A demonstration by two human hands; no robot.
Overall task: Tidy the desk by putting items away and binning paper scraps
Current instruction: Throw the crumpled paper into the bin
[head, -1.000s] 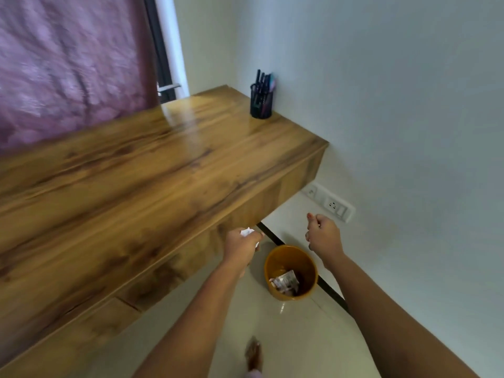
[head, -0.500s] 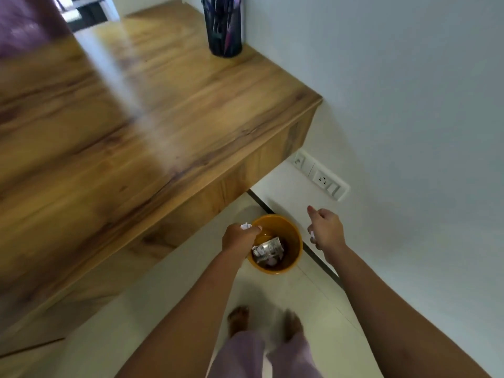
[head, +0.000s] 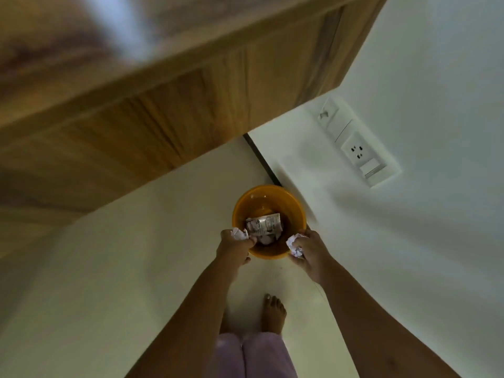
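Clearly binning is in hand: the left hand [head: 234, 248] grips a crumpled scrap [head: 240, 233] and the right hand [head: 311, 249] a second scrap [head: 296, 245], both over the near rim of the orange bin [head: 245, 208]. Next, I judge, both must open above it.

Orange bin [head: 268, 189], white paper scraps [head: 296, 245], brown wood-grain desk [head: 191, 105] — lilac trousers [head: 256, 356], cream floor [head: 136, 255].
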